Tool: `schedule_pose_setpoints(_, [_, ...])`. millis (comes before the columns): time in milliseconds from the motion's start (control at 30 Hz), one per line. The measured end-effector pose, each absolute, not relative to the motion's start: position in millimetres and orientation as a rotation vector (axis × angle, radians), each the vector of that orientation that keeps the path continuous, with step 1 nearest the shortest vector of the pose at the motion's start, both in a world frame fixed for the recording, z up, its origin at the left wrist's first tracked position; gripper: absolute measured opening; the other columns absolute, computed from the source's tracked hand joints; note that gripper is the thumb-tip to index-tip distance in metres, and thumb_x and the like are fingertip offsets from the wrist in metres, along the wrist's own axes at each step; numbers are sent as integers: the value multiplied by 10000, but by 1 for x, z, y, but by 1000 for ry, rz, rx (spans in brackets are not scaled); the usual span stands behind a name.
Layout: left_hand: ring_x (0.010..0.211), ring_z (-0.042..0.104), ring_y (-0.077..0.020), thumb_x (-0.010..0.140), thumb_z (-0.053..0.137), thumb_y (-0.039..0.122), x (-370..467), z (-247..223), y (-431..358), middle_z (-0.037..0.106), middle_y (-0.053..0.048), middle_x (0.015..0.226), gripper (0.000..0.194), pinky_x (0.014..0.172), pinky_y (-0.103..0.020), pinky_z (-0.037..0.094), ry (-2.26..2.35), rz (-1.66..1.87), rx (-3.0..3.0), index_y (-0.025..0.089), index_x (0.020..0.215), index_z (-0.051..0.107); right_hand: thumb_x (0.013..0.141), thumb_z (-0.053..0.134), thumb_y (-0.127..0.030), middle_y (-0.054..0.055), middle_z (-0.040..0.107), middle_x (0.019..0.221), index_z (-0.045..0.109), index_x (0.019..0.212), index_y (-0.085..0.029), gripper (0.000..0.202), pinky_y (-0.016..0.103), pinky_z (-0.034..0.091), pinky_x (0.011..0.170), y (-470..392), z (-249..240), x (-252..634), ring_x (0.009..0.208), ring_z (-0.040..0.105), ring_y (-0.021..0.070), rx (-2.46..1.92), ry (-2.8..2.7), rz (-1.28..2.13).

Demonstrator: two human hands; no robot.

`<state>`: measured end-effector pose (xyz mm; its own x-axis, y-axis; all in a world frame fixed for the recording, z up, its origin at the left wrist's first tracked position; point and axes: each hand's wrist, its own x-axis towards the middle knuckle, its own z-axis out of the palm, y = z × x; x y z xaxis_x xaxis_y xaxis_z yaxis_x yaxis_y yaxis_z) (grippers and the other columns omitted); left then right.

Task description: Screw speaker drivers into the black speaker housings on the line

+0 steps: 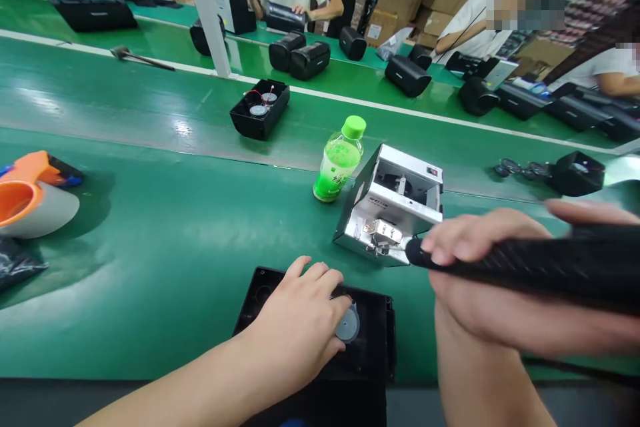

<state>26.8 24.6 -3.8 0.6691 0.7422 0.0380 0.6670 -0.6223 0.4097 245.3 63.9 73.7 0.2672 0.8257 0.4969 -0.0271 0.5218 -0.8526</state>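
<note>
My right hand [480, 273] is wrapped around a black electric screwdriver [545, 267]. The tool lies nearly level, and its nose points left at the front of a silver screw feeder [407, 200]; the blurred tip seems to meet the outlet there. Below, my left hand [305, 313] rests over an open black speaker housing [373, 347] at the table's near edge. Its thumb and a finger close around the rim of a round grey speaker driver [349, 323] inside the housing. The hand covers much of the housing's middle.
Beside the feeder stands a green-capped bottle [340, 160]. Another open housing [260, 110] with wired drivers sits farther back. A tape dispenser [35, 193] lies at left, a black cube-shaped part [577, 173] at right. Co-workers and several black speakers line the far bench, past a white post [205, 13].
</note>
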Motion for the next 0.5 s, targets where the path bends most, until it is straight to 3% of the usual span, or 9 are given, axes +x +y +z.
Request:
schedule_pose_setpoints(100, [1352, 632, -337, 965, 824, 463, 20, -4, 13, 708, -98, 1441, 367, 1268, -601, 382, 1135, 437, 2554, 237, 1245, 756, 790, 629, -959, -20, 670, 562, 709, 975, -264, 723, 390, 502, 391, 94, 70, 229, 394, 570, 216, -720, -1254, 634])
schedule_pose_setpoints(267, [1328, 667, -263, 1042, 719, 442, 2, -11, -9, 735, -33, 1469, 294, 1224, -461, 395, 1156, 687, 2607, 244, 1258, 738, 753, 597, -1006, -29, 667, 528, 679, 1036, -262, 800, 364, 468, 348, 106, 68, 225, 359, 545, 216, -842, -1212, 664])
schedule_pose_setpoints(400, [1115, 728, -223, 1026, 735, 541, -6, -24, -21, 825, -2, 1268, 345, 1057, -399, 461, 1125, 815, 2673, 230, 1173, 756, 826, 577, -943, -38, 646, 543, 680, 1148, -253, 769, 340, 456, 355, 102, 66, 235, 395, 560, 215, -887, -1131, 811])
schedule_pose_setpoints(500, [1055, 717, -215, 1033, 740, 511, -6, -33, -26, 835, 3, 1205, 304, 964, -390, 462, 1131, 860, 2710, 218, 1112, 758, 910, 581, -840, -31, 663, 599, 690, 1237, -281, 657, 375, 495, 413, 84, 58, 246, 434, 557, 219, -866, -1138, 837])
